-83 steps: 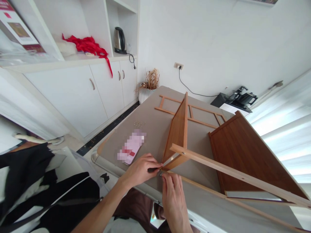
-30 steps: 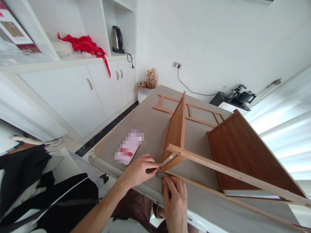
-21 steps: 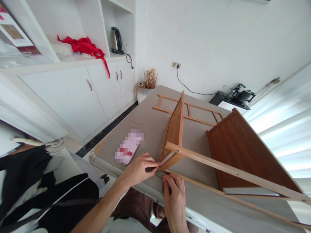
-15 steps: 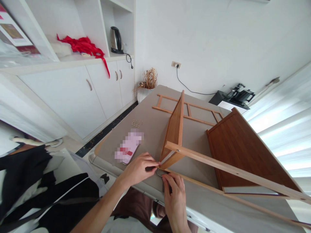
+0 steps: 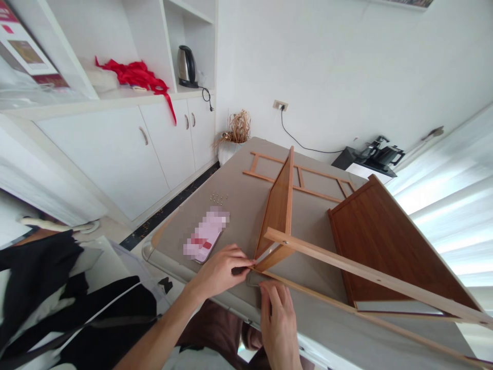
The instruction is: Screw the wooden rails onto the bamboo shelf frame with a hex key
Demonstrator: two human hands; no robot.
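Note:
My left hand point(image 5: 222, 267) pinches the near end of a slim wooden rail point(image 5: 308, 291) at the table's front edge. There the rail meets the foot of an upright wooden panel point(image 5: 280, 190). My right hand point(image 5: 280, 316) has its fingers closed on a thin bent metal rod, which looks like a hex key point(image 5: 253, 282), just below that corner. Whether its tip sits in a screw is hidden by my fingers. An upper wooden rail point(image 5: 339, 256) runs from the panel towards a second, broader panel point(image 5: 396, 246) on the right.
A pink phone point(image 5: 206, 239) lies left of my hands, with several small screws point(image 5: 217, 199) beyond it. A ladder-like wooden frame point(image 5: 300, 177) lies flat on the grey table point(image 5: 231, 174) behind the upright panel. Dark clothes point(image 5: 115, 308) fill the lower left.
My right hand has shifted slightly down, and the thin metal rod in its fingers has turned a little. My left hand stays at the corner. The view has tilted slightly.

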